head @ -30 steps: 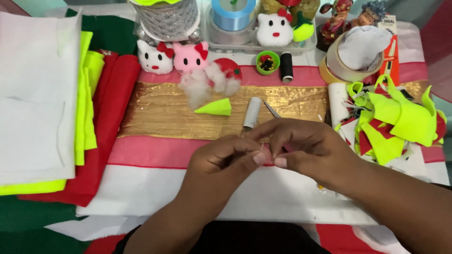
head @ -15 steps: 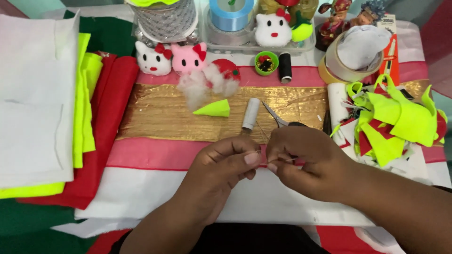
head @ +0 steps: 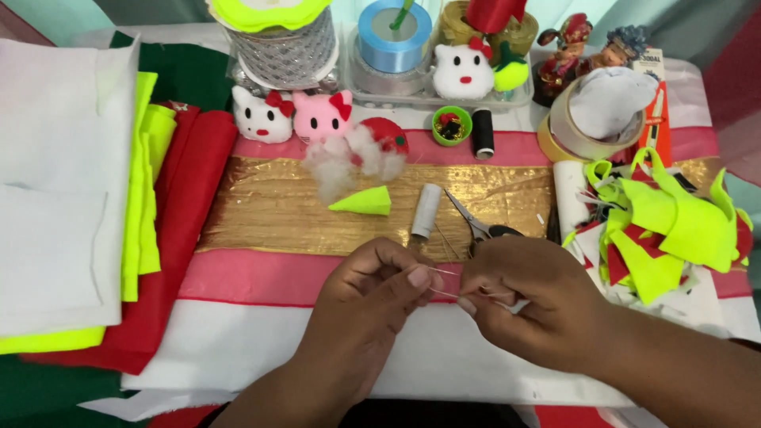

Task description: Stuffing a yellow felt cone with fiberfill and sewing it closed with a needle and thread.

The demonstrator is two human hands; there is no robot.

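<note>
carefully now: left hand point(head: 372, 289) and right hand point(head: 527, 305) each pinch the thin thread point(head: 445, 283); keep it taut between both pinches, and steady.

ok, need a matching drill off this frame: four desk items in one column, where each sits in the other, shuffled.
Things:
1. small neon-yellow felt cone
2. black thread spool
3. wide blue ribbon roll
4. stack of white felt sheets

Places:
A. far left of the table
B. on the gold cloth strip, below the white stuffing tuft
C. back centre, in the clear tray
D. beside the small green round tin, on its right

Pairs: 1-B, 2-D, 3-C, 4-A
</note>
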